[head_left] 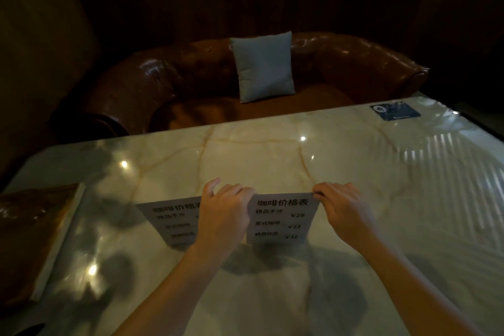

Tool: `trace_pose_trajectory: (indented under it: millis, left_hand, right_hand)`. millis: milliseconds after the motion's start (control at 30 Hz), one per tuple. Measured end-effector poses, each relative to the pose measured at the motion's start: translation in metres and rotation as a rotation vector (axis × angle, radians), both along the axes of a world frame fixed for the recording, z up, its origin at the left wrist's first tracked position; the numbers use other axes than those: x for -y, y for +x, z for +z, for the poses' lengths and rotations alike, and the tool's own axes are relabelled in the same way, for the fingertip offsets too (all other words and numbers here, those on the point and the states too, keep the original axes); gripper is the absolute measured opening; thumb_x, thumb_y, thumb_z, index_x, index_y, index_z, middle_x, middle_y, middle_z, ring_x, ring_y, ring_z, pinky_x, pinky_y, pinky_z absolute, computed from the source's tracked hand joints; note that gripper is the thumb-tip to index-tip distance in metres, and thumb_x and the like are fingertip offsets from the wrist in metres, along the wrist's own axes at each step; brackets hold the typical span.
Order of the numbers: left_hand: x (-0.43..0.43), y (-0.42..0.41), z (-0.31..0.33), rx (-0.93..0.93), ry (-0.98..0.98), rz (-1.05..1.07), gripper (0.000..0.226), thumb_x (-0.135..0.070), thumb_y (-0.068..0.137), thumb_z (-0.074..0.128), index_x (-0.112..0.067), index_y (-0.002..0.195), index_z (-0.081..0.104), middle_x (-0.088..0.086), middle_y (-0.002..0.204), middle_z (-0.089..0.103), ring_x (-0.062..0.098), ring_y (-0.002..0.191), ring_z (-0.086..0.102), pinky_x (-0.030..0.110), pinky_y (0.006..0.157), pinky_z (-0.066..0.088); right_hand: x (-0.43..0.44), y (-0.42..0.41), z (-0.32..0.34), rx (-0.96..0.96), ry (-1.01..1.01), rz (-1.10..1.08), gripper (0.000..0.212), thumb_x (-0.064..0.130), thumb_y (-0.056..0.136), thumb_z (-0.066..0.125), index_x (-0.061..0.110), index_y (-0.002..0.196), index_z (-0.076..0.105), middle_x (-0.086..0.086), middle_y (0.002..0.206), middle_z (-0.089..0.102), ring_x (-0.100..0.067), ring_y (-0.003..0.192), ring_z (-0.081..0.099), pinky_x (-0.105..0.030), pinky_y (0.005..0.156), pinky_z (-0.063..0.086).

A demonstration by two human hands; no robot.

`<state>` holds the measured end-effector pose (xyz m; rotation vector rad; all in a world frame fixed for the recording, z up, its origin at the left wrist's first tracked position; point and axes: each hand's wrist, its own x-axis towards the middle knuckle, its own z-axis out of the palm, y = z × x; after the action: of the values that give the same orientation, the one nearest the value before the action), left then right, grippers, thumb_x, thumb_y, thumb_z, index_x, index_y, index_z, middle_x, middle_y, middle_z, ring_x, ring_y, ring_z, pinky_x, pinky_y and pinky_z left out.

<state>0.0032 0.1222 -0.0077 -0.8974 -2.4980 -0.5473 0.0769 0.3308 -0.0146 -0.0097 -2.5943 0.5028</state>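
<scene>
A white printed price sheet (281,218) stands upright on the glossy marble table (272,150), near its front middle. My left hand (223,213) pinches the sheet's top left corner with curled fingers. My right hand (343,210) pinches its top right corner. A second white sheet with the same print (169,221) lies just left of my left hand, partly hidden behind it.
A brown leather sofa (341,63) with a grey-blue cushion (263,67) faces me across the table. A blue sticker (395,112) sits at the table's far right corner. A brown seat edge (32,237) borders the table at the left.
</scene>
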Motion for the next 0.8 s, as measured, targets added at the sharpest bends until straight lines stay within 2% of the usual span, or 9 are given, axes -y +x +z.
trace_pose_trajectory:
  millis: [367, 467, 600, 700, 800]
  left_hand:
    - [0.011, 0.004, -0.005, 0.074, -0.017, -0.063, 0.033, 0.013, 0.062, 0.069, -0.011, 0.084, 0.069, 0.004, 0.074, 0.073, 0.022, 0.068, 0.067, 0.044, 0.086, 0.044]
    - [0.011, 0.004, -0.002, 0.093, -0.029, -0.080, 0.028, 0.011, 0.067, 0.068, -0.010, 0.084, 0.069, 0.005, 0.074, 0.073, 0.022, 0.069, 0.066, 0.044, 0.084, 0.044]
    - [0.014, 0.000, 0.004, 0.147, -0.066, -0.125, 0.016, 0.001, 0.078, 0.064, -0.012, 0.086, 0.068, 0.004, 0.080, 0.073, 0.024, 0.075, 0.064, 0.037, 0.083, 0.040]
    - [0.020, -0.001, 0.011, 0.147, -0.024, -0.149, 0.006, -0.010, 0.082, 0.064, -0.013, 0.087, 0.066, 0.002, 0.082, 0.072, 0.024, 0.077, 0.063, 0.033, 0.079, 0.036]
    - [0.031, -0.006, 0.016, 0.144, 0.014, -0.129, 0.008, -0.013, 0.084, 0.062, -0.012, 0.091, 0.065, 0.003, 0.086, 0.071, 0.023, 0.080, 0.062, 0.030, 0.074, 0.033]
  right_hand:
    - [0.006, 0.011, -0.001, 0.041, -0.007, 0.037, 0.012, 0.008, 0.081, 0.048, 0.009, 0.078, 0.060, -0.008, 0.069, 0.068, -0.026, 0.054, 0.056, -0.035, 0.055, 0.044]
    - [0.003, 0.011, 0.000, 0.083, -0.019, 0.057, 0.010, 0.008, 0.084, 0.050, 0.011, 0.083, 0.060, -0.006, 0.076, 0.068, -0.025, 0.059, 0.057, -0.037, 0.059, 0.045]
    - [0.000, 0.008, 0.008, 0.165, 0.003, 0.070, 0.006, 0.005, 0.081, 0.060, 0.010, 0.084, 0.061, -0.007, 0.078, 0.068, -0.026, 0.067, 0.060, -0.042, 0.066, 0.048]
    - [0.004, 0.006, 0.019, 0.162, 0.018, 0.067, 0.013, 0.014, 0.078, 0.065, 0.012, 0.090, 0.061, -0.004, 0.086, 0.069, -0.022, 0.075, 0.062, -0.038, 0.070, 0.048]
    - [0.014, 0.000, 0.030, 0.114, 0.037, 0.060, 0.017, 0.020, 0.079, 0.064, 0.014, 0.094, 0.060, -0.003, 0.090, 0.069, -0.018, 0.076, 0.061, -0.033, 0.071, 0.044]
